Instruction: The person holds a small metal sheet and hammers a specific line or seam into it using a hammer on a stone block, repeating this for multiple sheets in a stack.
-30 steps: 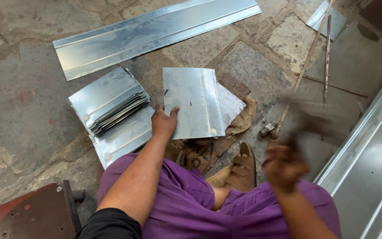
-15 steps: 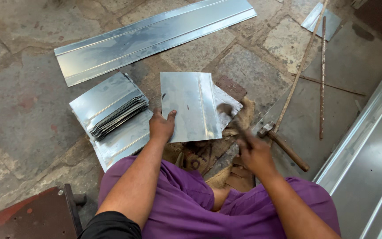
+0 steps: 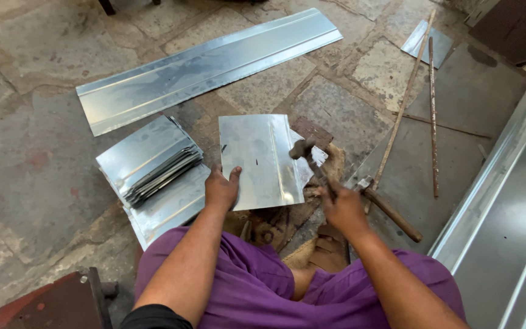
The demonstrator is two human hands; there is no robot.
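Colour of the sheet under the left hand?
Shiny silver-grey metal sheet, plain; head view.

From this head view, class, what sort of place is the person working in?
Probably a sheet-metal workshop, floor-level: a stack of cut metal sheets lies on stone paving, and the right hand holds a hammer over a sheet.
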